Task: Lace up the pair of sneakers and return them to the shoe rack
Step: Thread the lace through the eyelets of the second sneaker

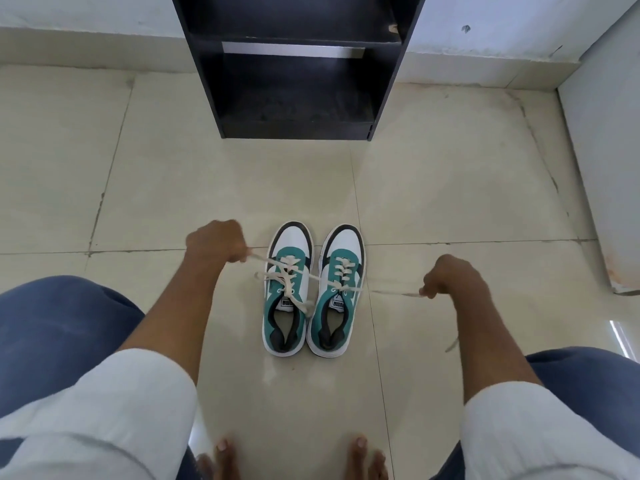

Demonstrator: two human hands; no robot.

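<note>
Cream laces are being pulled outward in both fists. One end of the lace point(273, 263) of the left sneaker point(286, 289) is clenched in the left hand point(216, 245), which is closed tightly just to the left of that shoe's toe. The other end, blurred where it crosses the floor, is gripped in the right hand point(450, 277), which is closed into a fist well to the right of the pair. That strand is drawn across the top of the right sneaker point(337, 292) on its way to the right hand. A loose tail of lace can be seen hanging below the right wrist.

Both sneakers are set side by side on the tiled floor point(138, 188), between the two hands, touching or nearly so along their inner edges, with toes pointed away from the person. Teal, white and black panels are seen on each. The right sneaker is laced up its eyelets; on the left sneaker the lace is crossed through the eyelets and pulled taut at the upper part.

Beyond the hands, straight ahead of the shoes, a black shoe rack point(298, 67) is placed against the wall, well apart from the pair. Rolled white sleeves, blue trousers and bare toes are visible nearer than the hands.
</note>
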